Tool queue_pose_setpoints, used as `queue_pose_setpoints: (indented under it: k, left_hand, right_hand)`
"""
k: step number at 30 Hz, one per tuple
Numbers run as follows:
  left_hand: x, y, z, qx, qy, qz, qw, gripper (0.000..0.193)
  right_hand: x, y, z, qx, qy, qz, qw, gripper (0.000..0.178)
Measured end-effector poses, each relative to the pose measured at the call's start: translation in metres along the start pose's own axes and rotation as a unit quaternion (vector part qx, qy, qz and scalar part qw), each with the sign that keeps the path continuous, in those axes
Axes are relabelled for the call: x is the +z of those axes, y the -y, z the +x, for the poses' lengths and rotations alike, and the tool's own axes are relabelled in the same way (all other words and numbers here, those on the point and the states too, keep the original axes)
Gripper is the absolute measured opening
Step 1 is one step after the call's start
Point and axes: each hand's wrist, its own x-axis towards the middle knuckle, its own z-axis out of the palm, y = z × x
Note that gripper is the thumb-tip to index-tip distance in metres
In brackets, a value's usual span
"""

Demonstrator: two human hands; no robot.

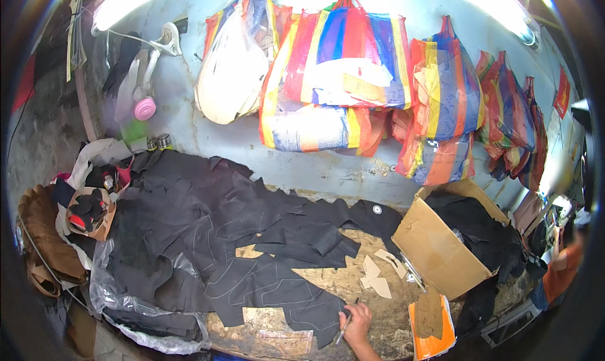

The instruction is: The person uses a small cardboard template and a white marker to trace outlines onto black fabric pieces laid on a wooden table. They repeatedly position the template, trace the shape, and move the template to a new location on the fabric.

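Observation:
My right hand is closed around a slim silver marking pen. The pen slants down beside the right corner of a black fabric piece, which carries pale drawn outlines. Beige card pattern pieces lie a little beyond the hand, on the worn wooden table. Another light card piece rests near the front edge, left of the hand. More black fabric is heaped over the left and back of the table. My left hand is out of view.
At the right stand a tilted cardboard box holding dark cloth and an orange-covered book under brown card. Clear plastic sheeting is at the lower left. Striped mesh bags hang along the wall. Another person is at the far right.

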Motion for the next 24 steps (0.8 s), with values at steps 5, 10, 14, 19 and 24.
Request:
queue_pose_setpoints:
  k: [5, 10, 14, 19, 24]
  left_hand:
    - [0.006, -0.004, 0.002, 0.001, 0.009, -0.003, 1.0, 0.044]
    - [0.01, -0.008, 0.004, 0.003, 0.014, -0.003, 1.0, 0.043]
    - [0.015, -0.008, 0.007, 0.004, 0.017, -0.003, 1.0, 0.043]
    - [0.023, -0.01, 0.009, 0.001, 0.022, -0.004, 1.0, 0.043]
    - [0.027, -0.011, 0.009, 0.003, 0.025, 0.001, 1.0, 0.042]
  right_hand:
    - [0.001, 0.001, 0.0, -0.004, -0.01, 0.001, 1.0, 0.025]
    - [0.0, 0.004, 0.001, 0.009, -0.009, 0.0, 1.0, 0.022]
    - [0.0, 0.004, 0.001, 0.004, 0.003, -0.017, 1.0, 0.025]
    - [0.0, 0.002, 0.001, -0.004, -0.001, -0.021, 1.0, 0.024]
    - [-0.002, 0.003, 0.001, 0.005, 0.015, -0.016, 1.0, 0.024]
